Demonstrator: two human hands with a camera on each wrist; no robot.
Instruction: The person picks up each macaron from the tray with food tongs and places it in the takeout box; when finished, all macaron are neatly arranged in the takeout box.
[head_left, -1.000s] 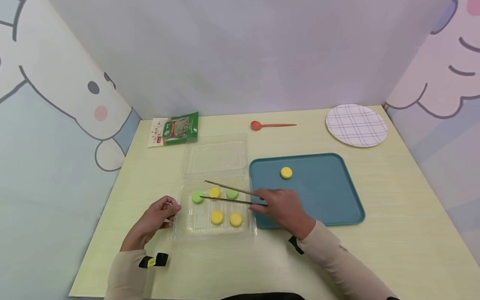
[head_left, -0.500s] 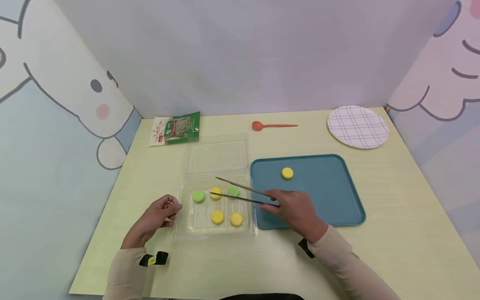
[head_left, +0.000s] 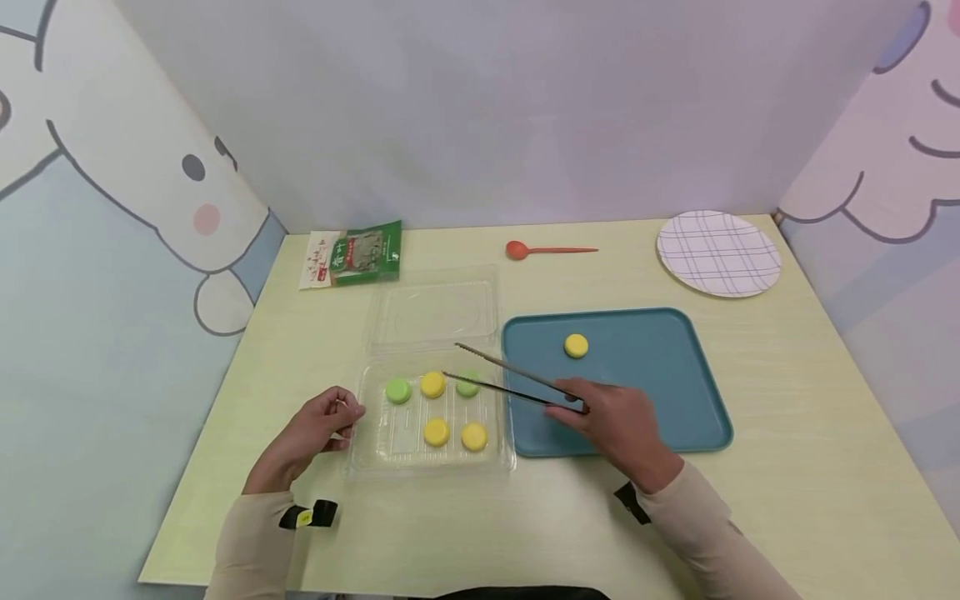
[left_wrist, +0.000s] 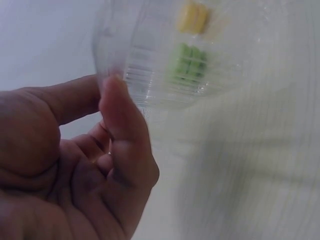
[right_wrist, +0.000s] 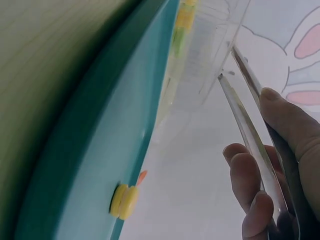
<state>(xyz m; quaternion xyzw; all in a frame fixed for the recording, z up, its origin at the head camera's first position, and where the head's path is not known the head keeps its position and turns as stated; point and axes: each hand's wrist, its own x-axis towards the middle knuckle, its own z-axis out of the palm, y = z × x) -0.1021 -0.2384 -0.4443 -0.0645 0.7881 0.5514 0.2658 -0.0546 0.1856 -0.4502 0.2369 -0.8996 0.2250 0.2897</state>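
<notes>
On the pale worktop [head_left: 562,533], a clear box [head_left: 405,454] lies open, its nine-o'clock edge pinched by the left hand [head_left: 318,425]. Fingers of the right hand [head_left: 618,421] grip tongs [right_wrist: 252,140] whose long axis points toward ten o'clock, parted tips holding nothing, just beyond the green cookie [head_left: 467,391] at the box's two o'clock.

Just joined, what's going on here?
A person's right grip holds slim metal tongs, jaws apart and empty, above the open clear plastic box; the left grip pinches the box's left edge. In the box sit two round green macarons and three round yellow macarons; one more yellow macaron lies on the rectangular blue tray.
</notes>
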